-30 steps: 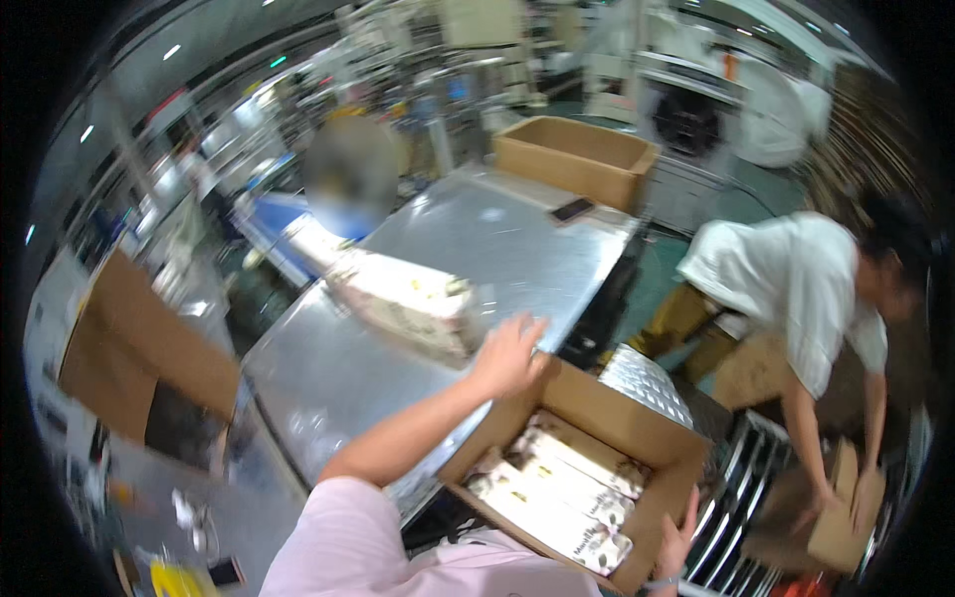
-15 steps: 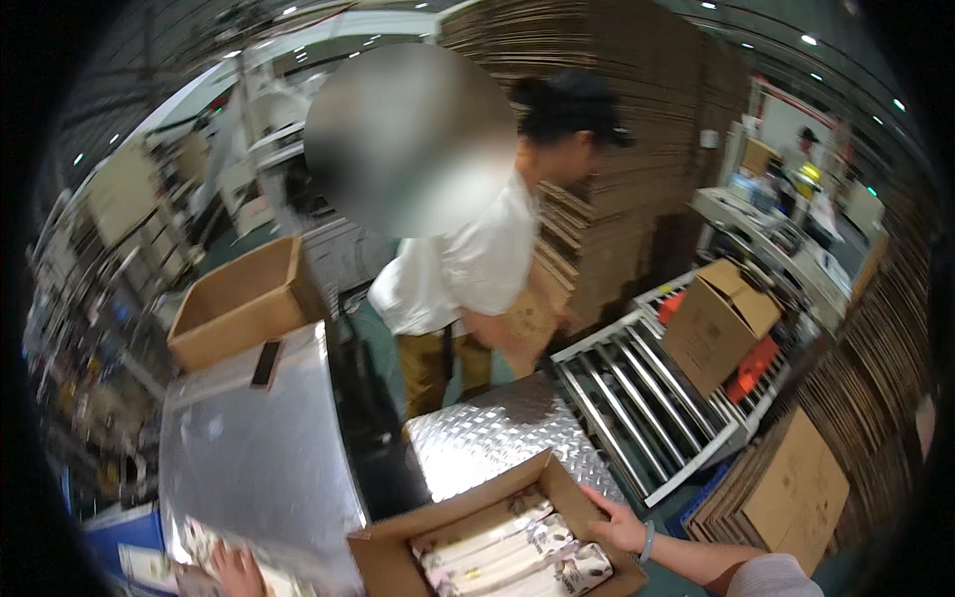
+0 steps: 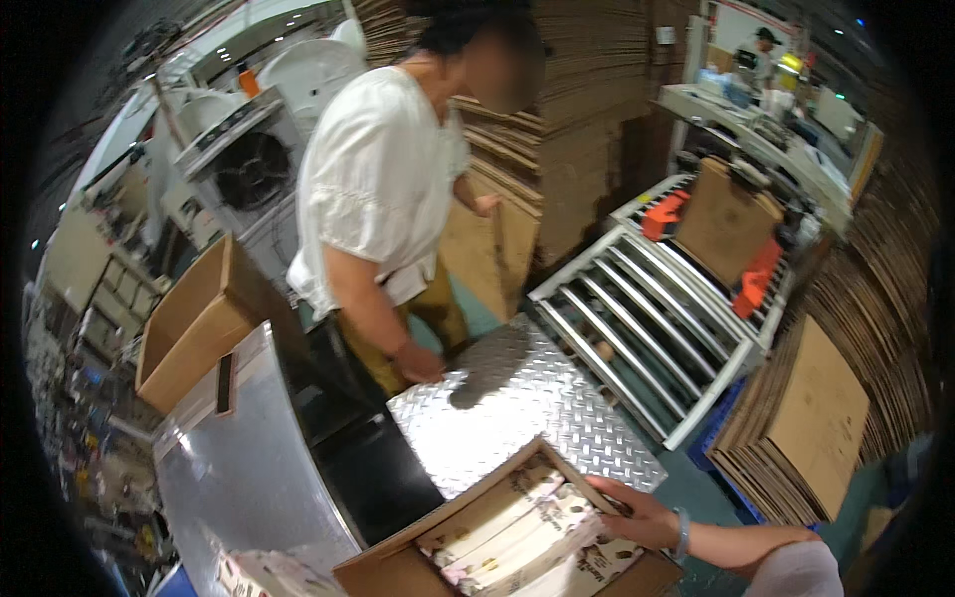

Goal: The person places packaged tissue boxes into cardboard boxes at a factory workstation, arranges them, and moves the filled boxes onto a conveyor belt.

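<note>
The right hand comes in from about four o'clock, a pale bracelet on its wrist, and lies on the right edge of an open brown cardboard carton at six o'clock. Its grip is partly closed, fingers curled over the carton's rim and onto the long cream-coloured printed boxes packed side by side inside; whether it truly clamps a box cannot be told. The left hand is out of view.

The carton rests against the near edge of a silver diamond-pattern metal plate, which lies just above it toward the centre. At three o'clock from the plate runs a steel roller conveyor, with a brown cardboard box and orange pieces at its far end near two o'clock. At eight o'clock stands a smooth stainless-steel table; another open, empty-looking brown carton sits at its far end near nine o'clock.

At twelve o'clock another person in a white blouse and tan trousers leans over, one hand on the far edge of the metal plate, the other at a flat cardboard sheet. Stacks of flattened cardboard fill four o'clock.
</note>
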### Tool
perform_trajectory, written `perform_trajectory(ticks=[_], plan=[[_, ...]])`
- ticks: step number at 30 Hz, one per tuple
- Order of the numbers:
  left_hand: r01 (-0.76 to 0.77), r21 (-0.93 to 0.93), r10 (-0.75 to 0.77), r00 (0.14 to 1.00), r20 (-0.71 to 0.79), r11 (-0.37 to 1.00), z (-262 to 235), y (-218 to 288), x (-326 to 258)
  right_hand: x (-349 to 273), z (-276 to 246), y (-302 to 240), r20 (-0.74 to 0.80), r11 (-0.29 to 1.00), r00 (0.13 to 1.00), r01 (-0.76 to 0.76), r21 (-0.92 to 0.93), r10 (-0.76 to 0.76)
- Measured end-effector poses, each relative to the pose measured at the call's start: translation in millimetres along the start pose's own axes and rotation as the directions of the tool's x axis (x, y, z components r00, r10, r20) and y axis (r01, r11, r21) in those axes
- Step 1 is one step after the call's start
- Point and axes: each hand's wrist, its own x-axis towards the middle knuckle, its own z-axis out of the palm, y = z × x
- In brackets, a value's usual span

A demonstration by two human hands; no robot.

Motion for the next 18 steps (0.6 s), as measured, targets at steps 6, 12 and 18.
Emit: perform_trajectory(ticks=[6,12,18], plan=[[0.195,0.153,-0.183,0.979,-0.093,0.969,-3.4,-17.5,40.3,-14.8,-17.3,13.2,-0.06,0.999,0.997,0.045,-0.005,-0.045],[0.498,0.349,-0.468,0.867,-0.172,0.794,-36.4,-237.9,20.9,6.2,1.3,-1.7,0.002,0.993,0.995,0.095,-0.068,-0.096],[0.665,0.024,-0.665,0.747,-0.015,0.746,-34.4,-291.2,44.6,-16.6,-8.1,2.5,-0.114,0.997,0.991,-0.069,-0.027,0.066]])
